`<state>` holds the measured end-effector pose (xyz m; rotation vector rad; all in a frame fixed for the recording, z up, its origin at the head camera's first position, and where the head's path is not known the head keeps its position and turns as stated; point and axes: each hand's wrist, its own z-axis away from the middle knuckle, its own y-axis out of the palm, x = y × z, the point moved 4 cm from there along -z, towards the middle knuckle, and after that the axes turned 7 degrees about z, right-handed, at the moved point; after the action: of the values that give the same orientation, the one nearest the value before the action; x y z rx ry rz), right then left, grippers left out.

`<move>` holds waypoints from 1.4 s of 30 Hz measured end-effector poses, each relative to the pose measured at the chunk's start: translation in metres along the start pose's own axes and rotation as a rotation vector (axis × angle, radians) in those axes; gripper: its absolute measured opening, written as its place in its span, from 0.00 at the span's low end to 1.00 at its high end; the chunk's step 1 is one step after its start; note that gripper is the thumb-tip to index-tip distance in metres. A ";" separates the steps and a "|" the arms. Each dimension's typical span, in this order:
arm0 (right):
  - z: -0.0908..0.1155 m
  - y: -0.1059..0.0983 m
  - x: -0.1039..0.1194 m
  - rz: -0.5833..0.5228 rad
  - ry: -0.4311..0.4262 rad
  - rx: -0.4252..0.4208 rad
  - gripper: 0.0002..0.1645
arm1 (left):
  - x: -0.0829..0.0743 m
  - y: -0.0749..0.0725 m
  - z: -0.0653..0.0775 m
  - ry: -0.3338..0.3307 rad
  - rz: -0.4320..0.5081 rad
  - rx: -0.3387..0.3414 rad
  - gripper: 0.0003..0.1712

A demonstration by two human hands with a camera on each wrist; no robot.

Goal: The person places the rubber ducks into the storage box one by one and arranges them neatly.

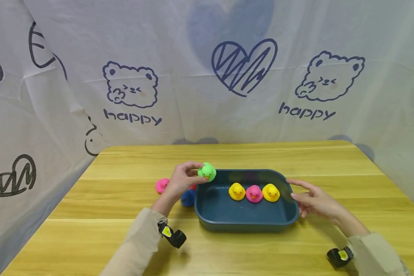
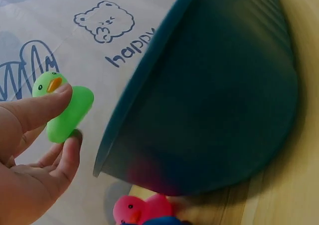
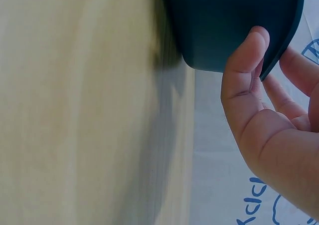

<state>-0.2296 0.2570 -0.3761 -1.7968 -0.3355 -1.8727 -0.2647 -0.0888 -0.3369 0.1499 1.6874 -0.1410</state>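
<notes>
At the left end of the dark blue-green tray (image 1: 243,227), a green duck (image 1: 207,172) is up above rim height, pinched between the thumb and fingers of the left hand (image 1: 184,179). The right hand (image 1: 315,202), fingers spread, touches the tray's right end. Inside, a pink duck (image 1: 254,194) sits between two yellow ducks (image 1: 236,191). Left of the tray, another pink duck (image 1: 162,185) and a blue toy (image 1: 188,198) lie on the worktop (image 1: 107,209).
</notes>
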 end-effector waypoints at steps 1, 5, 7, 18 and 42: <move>0.000 0.000 0.000 -0.001 0.000 0.001 0.29 | 0.000 0.002 -0.001 -0.010 0.002 -0.003 0.19; -0.001 0.001 0.001 -0.010 -0.008 0.006 0.30 | -0.001 0.009 -0.002 -0.065 -0.031 -0.033 0.19; -0.001 0.002 0.001 -0.011 -0.011 0.007 0.30 | -0.001 0.013 -0.003 -0.085 -0.064 -0.041 0.19; 0.001 0.004 -0.001 -0.008 -0.005 0.006 0.31 | 0.005 0.030 -0.003 -0.162 -0.188 0.030 0.17; -0.001 0.002 0.005 -0.008 0.015 -0.010 0.32 | 0.010 0.047 -0.017 -0.194 -0.433 0.108 0.18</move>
<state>-0.2289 0.2539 -0.3720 -1.7898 -0.3290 -1.8952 -0.2739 -0.0394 -0.3451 -0.1474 1.4983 -0.5542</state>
